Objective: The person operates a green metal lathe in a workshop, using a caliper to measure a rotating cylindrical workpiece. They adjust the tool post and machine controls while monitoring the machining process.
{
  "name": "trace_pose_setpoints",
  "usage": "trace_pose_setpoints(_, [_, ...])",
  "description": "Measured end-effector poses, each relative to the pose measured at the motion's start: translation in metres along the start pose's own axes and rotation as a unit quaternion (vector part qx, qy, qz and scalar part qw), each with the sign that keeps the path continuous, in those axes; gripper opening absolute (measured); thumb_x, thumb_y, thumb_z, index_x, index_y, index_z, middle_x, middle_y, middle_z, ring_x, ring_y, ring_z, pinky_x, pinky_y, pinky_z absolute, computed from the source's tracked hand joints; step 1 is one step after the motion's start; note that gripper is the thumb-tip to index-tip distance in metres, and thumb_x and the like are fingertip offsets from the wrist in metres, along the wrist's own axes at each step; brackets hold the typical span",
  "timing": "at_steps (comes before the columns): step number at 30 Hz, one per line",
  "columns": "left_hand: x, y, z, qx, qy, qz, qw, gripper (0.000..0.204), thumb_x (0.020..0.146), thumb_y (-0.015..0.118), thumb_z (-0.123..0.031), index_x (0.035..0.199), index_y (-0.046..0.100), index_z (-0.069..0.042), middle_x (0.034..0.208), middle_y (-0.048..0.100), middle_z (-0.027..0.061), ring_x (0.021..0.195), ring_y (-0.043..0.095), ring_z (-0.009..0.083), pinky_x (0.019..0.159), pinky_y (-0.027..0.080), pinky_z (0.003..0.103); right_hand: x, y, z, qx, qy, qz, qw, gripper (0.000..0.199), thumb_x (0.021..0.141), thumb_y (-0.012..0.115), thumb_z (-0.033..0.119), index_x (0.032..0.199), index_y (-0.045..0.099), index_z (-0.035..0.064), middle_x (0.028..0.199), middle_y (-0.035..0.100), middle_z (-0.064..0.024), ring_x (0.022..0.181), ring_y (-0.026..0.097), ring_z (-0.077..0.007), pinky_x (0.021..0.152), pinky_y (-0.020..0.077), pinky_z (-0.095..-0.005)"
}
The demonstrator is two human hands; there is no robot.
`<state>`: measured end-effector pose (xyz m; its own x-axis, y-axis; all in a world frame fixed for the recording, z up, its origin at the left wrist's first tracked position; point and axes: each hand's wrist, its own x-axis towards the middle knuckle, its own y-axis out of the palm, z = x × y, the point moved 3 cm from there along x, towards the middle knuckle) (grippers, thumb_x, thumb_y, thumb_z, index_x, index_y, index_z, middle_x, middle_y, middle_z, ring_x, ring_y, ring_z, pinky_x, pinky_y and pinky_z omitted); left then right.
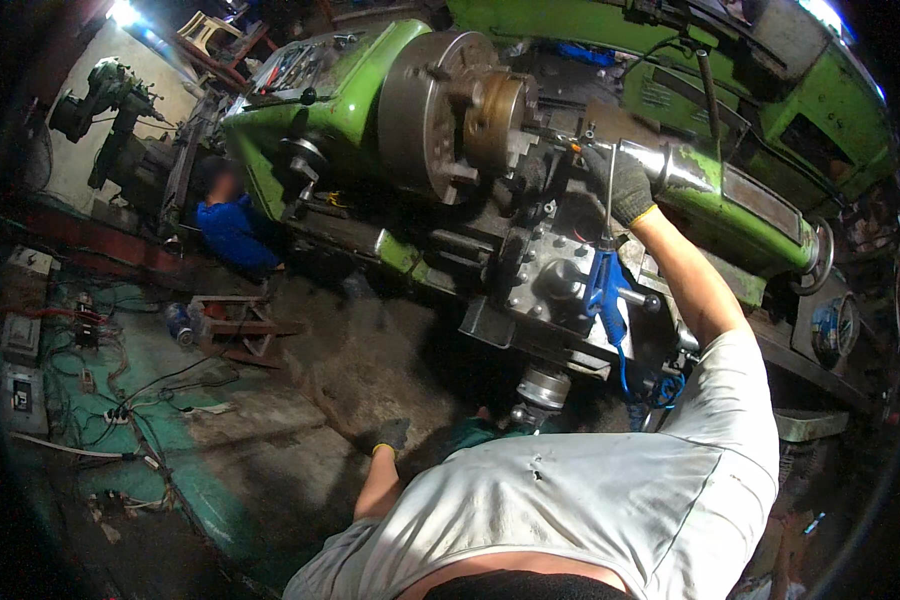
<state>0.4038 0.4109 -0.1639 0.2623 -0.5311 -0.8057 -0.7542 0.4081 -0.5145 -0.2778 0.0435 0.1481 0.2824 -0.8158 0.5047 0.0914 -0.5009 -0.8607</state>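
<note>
My right hand (620, 185), in a dark knit glove with a yellow cuff, reaches up to the tool post of a green lathe (360, 100). It sits just right of the round steel chuck (440, 110) and the brass-coloured part in it (495, 120). Its fingers curl by a small orange-tipped piece (574, 148); what they grip is unclear. A blue air gun (606, 290) hangs below, and its thin metal tube crosses in front of the glove. My left hand (390, 435), also gloved, hangs low at my side, loose and holding nothing.
Another person in blue (232, 230) crouches at the lathe's left end. A second green machine (820, 110) stands behind on the right. Cables and switch boxes (80, 340) litter the teal floor at left, next to a small metal stand (240, 325). A blue coiled hose (660, 390) dangles under the carriage.
</note>
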Motion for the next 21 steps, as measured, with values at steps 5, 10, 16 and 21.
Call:
trace_pose_setpoints(5, [-0.018,0.012,0.02,0.126,0.097,-0.072,0.985,0.057,0.098,0.058,-0.048,0.124,0.07,0.001,0.111,0.073,0.0227,0.096,0.07,0.0342,0.085,0.054,0.046,0.017,-0.031,0.037,-0.043,-0.025,-0.031,0.998,0.059,0.079,0.076,0.021,0.136,0.061,0.0125,0.1,0.067,-0.016,0.083,0.066,-0.0355,0.07,0.0532,-0.0468])
trace_pose_setpoints(10, [-0.003,0.017,0.037,0.003,0.063,-0.011,0.998,0.048,0.097,0.061,-0.036,0.131,0.068,-0.004,0.14,0.062,0.0245,0.131,0.059,0.0375,0.107,0.048,0.045,0.02,-0.026,0.008,0.054,0.05,-0.063,0.995,0.054,0.08,0.078,0.026,0.131,0.063,0.0122,0.086,0.068,-0.0148,0.074,0.068,-0.0364,0.064,0.0533,-0.0478])
trace_pose_setpoints(16, [-0.013,0.019,0.048,0.389,0.232,0.01,0.892,0.058,0.084,0.067,-0.01,0.142,0.059,-0.012,0.141,0.061,0.0243,0.131,0.056,0.0454,0.11,0.046,0.052,0.027,-0.002,0.013,0.085,0.085,-0.029,0.992,0.053,0.077,0.081,0.026,0.127,0.064,0.0145,0.088,0.072,-0.0153,0.078,0.07,-0.0379,0.066,0.0547,-0.0479])
trace_pose_setpoints(21, [-0.031,0.026,0.035,0.344,0.211,-0.035,0.914,0.058,0.083,0.069,-0.012,0.141,0.06,-0.012,0.143,0.06,0.0226,0.131,0.056,0.0452,0.109,0.047,0.051,0.029,-0.018,0.02,0.098,0.045,-0.098,0.989,0.041,0.084,0.075,0.023,0.123,0.065,0.0147,0.092,0.072,-0.0151,0.083,0.07,-0.038,0.068,0.0544,-0.0487])
